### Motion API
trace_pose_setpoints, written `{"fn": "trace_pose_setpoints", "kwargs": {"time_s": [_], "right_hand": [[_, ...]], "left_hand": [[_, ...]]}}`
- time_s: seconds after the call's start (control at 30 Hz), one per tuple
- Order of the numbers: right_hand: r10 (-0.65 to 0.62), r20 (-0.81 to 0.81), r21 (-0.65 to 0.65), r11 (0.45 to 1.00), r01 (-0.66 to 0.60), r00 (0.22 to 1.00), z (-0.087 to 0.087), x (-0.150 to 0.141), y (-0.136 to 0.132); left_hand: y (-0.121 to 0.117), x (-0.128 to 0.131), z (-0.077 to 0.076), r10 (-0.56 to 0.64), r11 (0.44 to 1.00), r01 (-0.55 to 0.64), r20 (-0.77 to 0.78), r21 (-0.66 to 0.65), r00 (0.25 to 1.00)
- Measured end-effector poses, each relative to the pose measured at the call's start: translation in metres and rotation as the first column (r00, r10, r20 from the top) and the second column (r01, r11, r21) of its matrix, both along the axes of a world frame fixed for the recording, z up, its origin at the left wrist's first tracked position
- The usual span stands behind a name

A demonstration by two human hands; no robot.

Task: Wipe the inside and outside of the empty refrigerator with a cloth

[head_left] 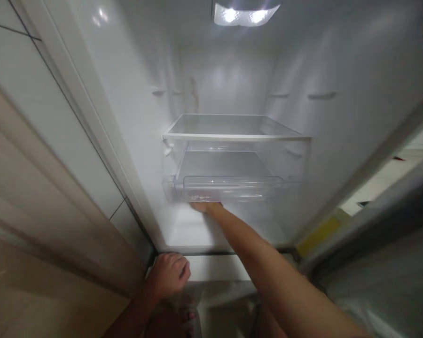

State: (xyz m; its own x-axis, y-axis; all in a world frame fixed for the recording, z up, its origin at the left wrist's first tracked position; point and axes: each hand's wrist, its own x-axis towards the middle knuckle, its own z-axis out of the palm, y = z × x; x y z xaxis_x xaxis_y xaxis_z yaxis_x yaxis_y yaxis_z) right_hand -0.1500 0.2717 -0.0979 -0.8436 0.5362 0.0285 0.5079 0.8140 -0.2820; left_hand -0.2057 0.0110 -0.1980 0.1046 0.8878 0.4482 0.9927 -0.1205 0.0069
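My left hand point(171, 272) is curled into a loose fist by the white front edge point(215, 268) of an open fridge, at its left end. Nothing shows in it apart from a dark gap between thumb and fingers. With the arm stretched into the fridge, my right hand point(206, 206) is at the underside of a clear plastic drawer point(232, 193), near its left part. Its fingers are mostly hidden by the drawer front, so I cannot tell whether they hold anything. Below the drawer is the white fridge floor point(186, 230).
A glass shelf with a white rim point(236, 137) sits above the drawer. Shelf supports point(322, 96) stick out from the side walls, and a lamp point(245, 15) glows overhead. A brownish stain point(194, 91) marks the back wall. The open door point(384, 244) stands at right, a tiled wall point(52, 112) at left.
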Motion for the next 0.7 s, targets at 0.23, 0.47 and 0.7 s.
{"fn": "trace_pose_setpoints", "kwargs": {"time_s": [0.23,0.47,0.7], "right_hand": [[0.107,0.009,0.036,0.994,-0.107,0.994,0.023,0.067,-0.067],[-0.076,-0.032,0.086,0.993,0.079,0.997,0.015,0.132,-0.048],[-0.352,-0.081,0.129,0.924,0.360,0.932,0.003,0.174,0.034]], "left_hand": [[0.003,-0.001,0.009,-0.057,0.993,0.064,-0.078,0.096,0.995],[0.004,-0.007,0.008,-0.098,0.981,0.121,-0.150,0.152,0.984],[0.002,-0.013,-0.006,-0.085,0.985,0.106,-0.158,0.134,0.984]]}}
